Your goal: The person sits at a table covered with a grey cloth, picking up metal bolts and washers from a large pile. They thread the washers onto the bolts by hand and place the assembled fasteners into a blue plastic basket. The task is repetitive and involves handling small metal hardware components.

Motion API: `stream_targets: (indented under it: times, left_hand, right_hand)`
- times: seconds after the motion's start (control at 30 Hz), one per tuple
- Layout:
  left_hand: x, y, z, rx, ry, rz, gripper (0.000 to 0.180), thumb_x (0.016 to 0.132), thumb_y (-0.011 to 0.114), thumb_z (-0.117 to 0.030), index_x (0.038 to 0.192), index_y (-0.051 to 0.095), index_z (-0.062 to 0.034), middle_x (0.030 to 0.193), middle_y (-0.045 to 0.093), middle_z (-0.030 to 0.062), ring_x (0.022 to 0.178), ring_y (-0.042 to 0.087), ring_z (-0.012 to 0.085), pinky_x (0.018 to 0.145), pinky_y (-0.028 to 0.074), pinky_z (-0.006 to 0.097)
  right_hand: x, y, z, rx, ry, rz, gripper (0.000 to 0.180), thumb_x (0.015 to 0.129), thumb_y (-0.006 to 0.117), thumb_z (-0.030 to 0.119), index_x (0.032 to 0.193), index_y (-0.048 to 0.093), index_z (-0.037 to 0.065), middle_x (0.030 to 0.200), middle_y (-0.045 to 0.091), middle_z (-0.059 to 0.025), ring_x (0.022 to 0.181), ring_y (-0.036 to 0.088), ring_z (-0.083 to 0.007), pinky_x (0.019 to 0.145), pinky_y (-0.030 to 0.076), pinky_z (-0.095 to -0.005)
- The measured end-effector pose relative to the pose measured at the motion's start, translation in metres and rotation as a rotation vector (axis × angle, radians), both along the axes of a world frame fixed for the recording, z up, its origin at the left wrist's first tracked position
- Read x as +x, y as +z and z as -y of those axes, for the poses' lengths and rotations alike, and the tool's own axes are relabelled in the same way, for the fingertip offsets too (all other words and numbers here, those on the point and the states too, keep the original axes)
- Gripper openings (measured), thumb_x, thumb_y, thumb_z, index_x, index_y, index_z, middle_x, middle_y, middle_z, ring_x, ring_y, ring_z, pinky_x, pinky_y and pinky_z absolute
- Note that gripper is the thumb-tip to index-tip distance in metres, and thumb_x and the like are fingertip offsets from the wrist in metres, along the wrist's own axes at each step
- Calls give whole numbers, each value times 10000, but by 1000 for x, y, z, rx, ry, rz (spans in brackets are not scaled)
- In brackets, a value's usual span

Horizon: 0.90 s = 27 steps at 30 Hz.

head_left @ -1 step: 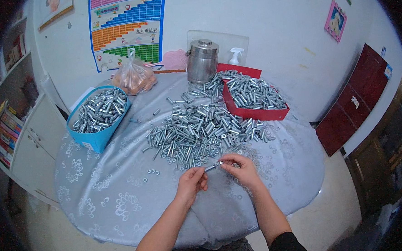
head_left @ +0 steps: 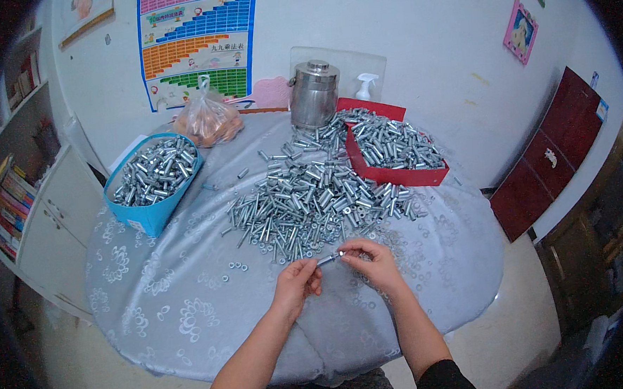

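Note:
Over the near middle of the table, a silvery bolt (head_left: 327, 259) spans the gap between my hands, lying nearly level with its right end a little higher. My left hand (head_left: 299, 285) pinches its left end between thumb and fingers, the other fingers curled in. At the opposite end, the thumb and fingertips of my right hand (head_left: 371, 263) close on the bolt, where a small nut or washer seems to sit; the fingers partly hide it. Just beyond both hands spreads a heap of loose bolts, metal sleeves and nuts (head_left: 305, 202).
A blue bin (head_left: 144, 219) full of metal fasteners stands at left, and a red box (head_left: 402, 176) of them at back right. Behind are a steel canister (head_left: 313, 96) and a plastic bag (head_left: 209, 119) of round orange-brown items. Several loose nuts (head_left: 238, 267) lie left of my hands on the grey tablecloth (head_left: 168, 286).

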<state>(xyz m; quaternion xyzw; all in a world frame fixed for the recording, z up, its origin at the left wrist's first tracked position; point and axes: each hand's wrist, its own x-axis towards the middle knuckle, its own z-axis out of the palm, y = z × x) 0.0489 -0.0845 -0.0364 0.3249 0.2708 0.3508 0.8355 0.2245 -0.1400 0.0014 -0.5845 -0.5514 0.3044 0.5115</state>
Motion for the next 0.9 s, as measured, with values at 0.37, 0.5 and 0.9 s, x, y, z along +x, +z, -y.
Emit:
stream_targets:
  times: [0.37,0.5,0.9]
  left_hand:
    - [4,7,5,188,-6,-117,148,850,532,-155,804,535,-15,648,523,48,484,450,107,445,441,276]
    - [4,1,4,155,36,-83,155,851,530,-158,801,532,-11,649,525,47,484,448,102,444,443,278]
    - [2,0,0,99,157,-58,167,841,552,-183,816,533,-19,653,529,35,487,443,97,465,447,268]
  right_hand:
    - [1,-1,4,-331,-11,221,239,828,546,244,798,619,18,735,596,-68,652,538,-135,609,427,-261]
    - [-1,-11,0,-174,-106,119,320,868,477,283,761,631,23,676,582,-58,603,525,-135,586,424,-265]
    - [-1,-17,2,-170,123,-161,314,896,422,255,963,609,11,783,598,-49,654,515,-114,623,425,-235]
